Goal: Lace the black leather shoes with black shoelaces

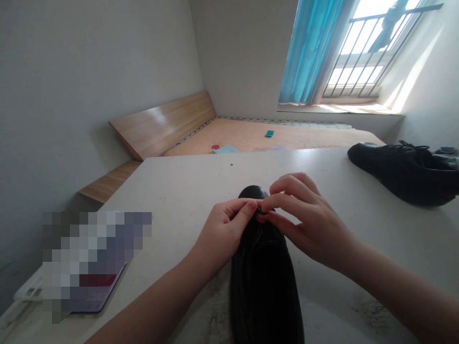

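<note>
I see a black shoe lying on the white table, toe pointing away from me. My left hand and right hand meet over its lacing area, fingers of both pinched shut on something small and dark there, likely a lace. A second shoe lies well apart at the far right.

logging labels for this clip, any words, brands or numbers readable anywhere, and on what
No text can be read in this view.
Flat purple-and-red item at the left edge of the white table: pixelated, so any print is unreadable.
Black leather shoe under the left hand and right hand: no visible brand or mark.
Second black lace-up shoe at the right: none visible.
Small teal and red items on the wooden bed base: too small to tell.
</note>
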Demonstrator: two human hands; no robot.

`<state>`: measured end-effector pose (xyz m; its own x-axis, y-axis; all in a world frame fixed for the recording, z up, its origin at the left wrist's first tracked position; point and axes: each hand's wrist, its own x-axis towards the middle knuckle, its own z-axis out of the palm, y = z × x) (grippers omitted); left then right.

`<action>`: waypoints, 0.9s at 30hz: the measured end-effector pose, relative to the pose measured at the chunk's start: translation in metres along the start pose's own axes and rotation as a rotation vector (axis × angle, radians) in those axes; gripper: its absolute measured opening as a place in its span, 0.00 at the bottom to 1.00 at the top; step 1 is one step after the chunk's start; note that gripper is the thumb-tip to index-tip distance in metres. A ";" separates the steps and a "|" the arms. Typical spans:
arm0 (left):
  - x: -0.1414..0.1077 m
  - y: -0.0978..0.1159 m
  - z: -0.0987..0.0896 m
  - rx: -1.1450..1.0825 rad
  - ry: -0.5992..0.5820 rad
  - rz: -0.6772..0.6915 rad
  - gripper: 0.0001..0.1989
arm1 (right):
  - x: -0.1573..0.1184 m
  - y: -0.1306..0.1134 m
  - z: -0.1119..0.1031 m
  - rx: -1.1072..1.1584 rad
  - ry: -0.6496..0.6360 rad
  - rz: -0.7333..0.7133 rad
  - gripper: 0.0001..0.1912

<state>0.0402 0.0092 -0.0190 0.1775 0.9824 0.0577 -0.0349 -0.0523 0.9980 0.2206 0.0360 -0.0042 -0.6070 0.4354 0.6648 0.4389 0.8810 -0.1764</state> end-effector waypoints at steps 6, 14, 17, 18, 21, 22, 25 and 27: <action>0.000 0.000 -0.001 -0.037 0.032 -0.047 0.10 | 0.002 0.006 -0.010 0.041 -0.126 0.001 0.04; 0.001 -0.001 -0.002 0.068 0.075 0.003 0.11 | 0.000 0.007 -0.001 0.273 -0.156 0.399 0.06; -0.001 -0.001 -0.003 0.205 0.094 0.073 0.10 | 0.000 0.009 0.002 0.488 -0.261 0.527 0.09; -0.002 -0.002 -0.003 0.264 0.113 0.112 0.09 | 0.000 0.009 0.003 0.549 -0.290 0.561 0.09; -0.005 -0.002 -0.002 0.490 0.189 0.314 0.07 | 0.002 0.009 0.006 0.653 -0.330 0.639 0.08; -0.006 -0.002 -0.001 0.568 0.203 0.401 0.07 | 0.002 0.009 0.008 0.665 -0.323 0.654 0.07; -0.008 -0.003 -0.001 0.754 0.214 0.669 0.07 | 0.001 0.006 0.012 0.632 -0.266 0.660 0.06; -0.008 -0.003 -0.002 0.851 0.229 0.801 0.07 | 0.000 0.004 0.015 0.581 -0.217 0.639 0.07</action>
<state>0.0364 0.0016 -0.0224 0.2194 0.6208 0.7526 0.6235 -0.6826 0.3813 0.2128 0.0424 -0.0162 -0.4993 0.8493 0.1712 0.3674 0.3865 -0.8459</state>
